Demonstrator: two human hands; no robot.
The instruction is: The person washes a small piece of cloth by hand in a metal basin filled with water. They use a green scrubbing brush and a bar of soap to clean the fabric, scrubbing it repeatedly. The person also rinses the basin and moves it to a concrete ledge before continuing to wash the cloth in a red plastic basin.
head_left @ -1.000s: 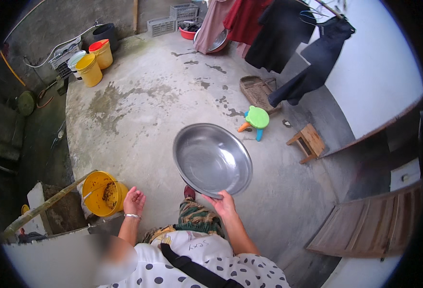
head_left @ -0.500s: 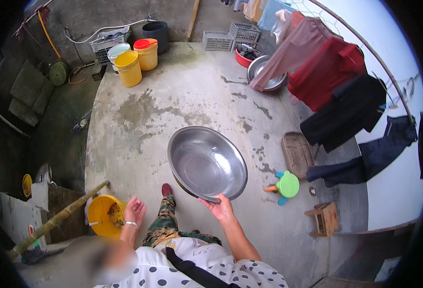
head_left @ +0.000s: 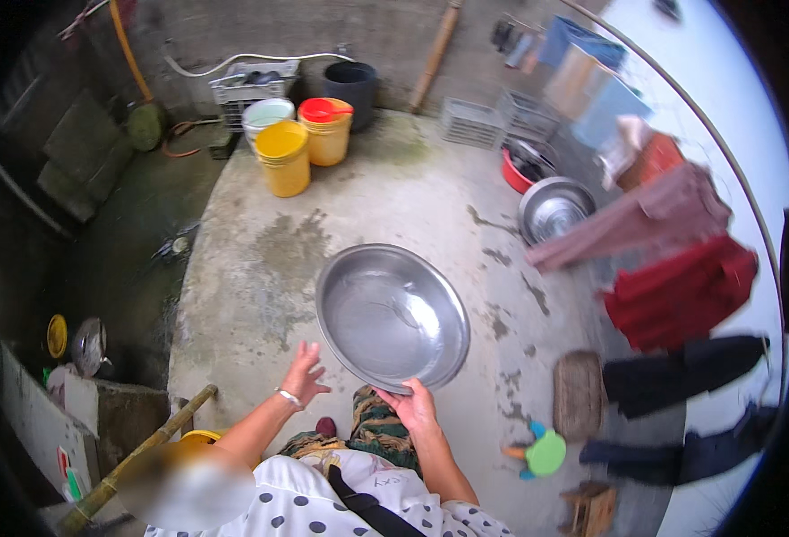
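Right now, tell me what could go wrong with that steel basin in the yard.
The right hand grips the wide steel basin by its near rim only, while the left hand is open and off it; the basin could tip or slip. The concrete floor shows damp patches, so footing may be slick. Buckets and a second basin stand ahead.

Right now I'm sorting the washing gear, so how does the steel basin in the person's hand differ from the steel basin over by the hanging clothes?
The held basin is up off the concrete, tilted, gripped at its near rim by the right hand; the far basin sits on the ground, touched by no one. The held basin looks larger, being closer. The far basin sits beside a red tub; the held one has nothing beside it. Both are round, shiny metal.
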